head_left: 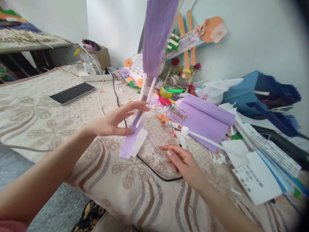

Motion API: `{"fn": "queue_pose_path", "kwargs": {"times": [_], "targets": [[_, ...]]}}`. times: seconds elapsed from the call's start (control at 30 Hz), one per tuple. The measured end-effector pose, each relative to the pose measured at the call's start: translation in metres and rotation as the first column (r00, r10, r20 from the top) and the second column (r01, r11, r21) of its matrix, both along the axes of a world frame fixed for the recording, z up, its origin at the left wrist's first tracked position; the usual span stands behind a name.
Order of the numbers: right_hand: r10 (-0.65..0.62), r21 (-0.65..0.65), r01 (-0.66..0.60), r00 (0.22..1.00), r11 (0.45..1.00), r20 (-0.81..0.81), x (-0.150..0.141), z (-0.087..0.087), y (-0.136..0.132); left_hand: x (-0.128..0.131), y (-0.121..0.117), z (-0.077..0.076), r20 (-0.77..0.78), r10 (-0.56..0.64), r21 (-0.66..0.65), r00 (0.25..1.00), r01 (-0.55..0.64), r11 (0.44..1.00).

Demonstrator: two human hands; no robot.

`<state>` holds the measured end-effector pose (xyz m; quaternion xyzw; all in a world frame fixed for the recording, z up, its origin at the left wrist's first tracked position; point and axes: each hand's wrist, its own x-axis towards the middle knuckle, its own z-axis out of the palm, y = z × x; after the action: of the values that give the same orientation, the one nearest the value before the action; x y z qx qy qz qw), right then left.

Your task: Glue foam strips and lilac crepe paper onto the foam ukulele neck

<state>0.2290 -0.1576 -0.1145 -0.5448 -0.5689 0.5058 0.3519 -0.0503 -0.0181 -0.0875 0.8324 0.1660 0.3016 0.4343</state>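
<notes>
A tall craft piece covered in purple crepe paper (156, 38) rises in front of me, with pale narrow strips lower down. Its lower end is a purple paper flap (127, 145) beside a white card piece (140, 141) on the tablecloth. My left hand (111, 120) lies against this lower part, its fingers stretched across the strips and its thumb on the purple paper. To the right, my right hand (180, 159) hovers over the cloth, index finger extended and the others loosely bent, with nothing visible in it. A white glue gun (180, 137) lies just beyond it.
Scissors (178, 114) rest on a purple paper roll (205, 112). Tape rolls (166, 91) and paper flowers lie behind. A phone (72, 93) and a power strip (95, 77) are at left. A black cable (159, 175) crosses the cloth. Printed cards (256, 180) lie at right.
</notes>
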Motion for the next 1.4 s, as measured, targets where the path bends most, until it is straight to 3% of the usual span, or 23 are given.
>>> {"fn": "queue_pose_path", "kwargs": {"times": [0.07,0.17,0.23,0.33,0.53,0.67,0.9,1.13,1.27,1.4], "targets": [[0.096,0.227,-0.152,0.966,0.962,0.241,-0.016,-0.002,0.008,0.001,-0.002,0.001,-0.009,-0.003,0.006,1.000,0.003,1.000],[0.221,0.328,-0.390,0.866,0.861,0.449,-0.041,-0.004,0.022,0.001,-0.004,0.002,-0.016,0.001,0.014,1.000,-0.001,1.000],[0.248,0.257,-0.502,0.733,0.826,0.633,-0.056,-0.003,0.029,0.001,-0.005,0.002,-0.019,0.008,0.019,1.000,-0.008,1.000],[0.239,0.144,-0.526,0.592,0.838,0.770,-0.068,0.000,0.033,0.001,-0.005,0.002,-0.019,0.010,0.031,1.000,-0.010,0.999],[0.130,0.231,-0.422,0.670,0.877,0.731,-0.055,-0.009,0.022,0.000,-0.003,-0.002,0.015,-0.010,0.034,1.000,0.010,0.999],[0.053,0.323,-0.383,0.711,0.865,0.702,-0.042,-0.017,0.018,0.001,-0.003,-0.002,0.027,-0.010,0.047,1.000,0.009,0.999],[0.131,0.265,-0.522,0.603,0.811,0.787,-0.042,-0.013,0.021,0.003,-0.003,-0.001,0.018,-0.009,0.030,1.000,0.009,1.000],[0.089,0.290,-0.444,0.658,0.848,0.747,-0.041,-0.014,0.021,0.003,-0.002,-0.001,0.015,0.000,0.031,1.000,-0.001,1.000],[0.016,0.323,-0.417,0.633,0.849,0.774,-0.039,-0.013,0.023,0.003,-0.003,0.000,0.012,-0.001,0.043,1.000,0.000,0.999],[-0.103,0.403,-0.395,0.597,0.826,0.796,-0.033,-0.024,0.029,0.002,-0.003,0.000,0.010,0.007,0.053,1.000,-0.008,0.999]]}}
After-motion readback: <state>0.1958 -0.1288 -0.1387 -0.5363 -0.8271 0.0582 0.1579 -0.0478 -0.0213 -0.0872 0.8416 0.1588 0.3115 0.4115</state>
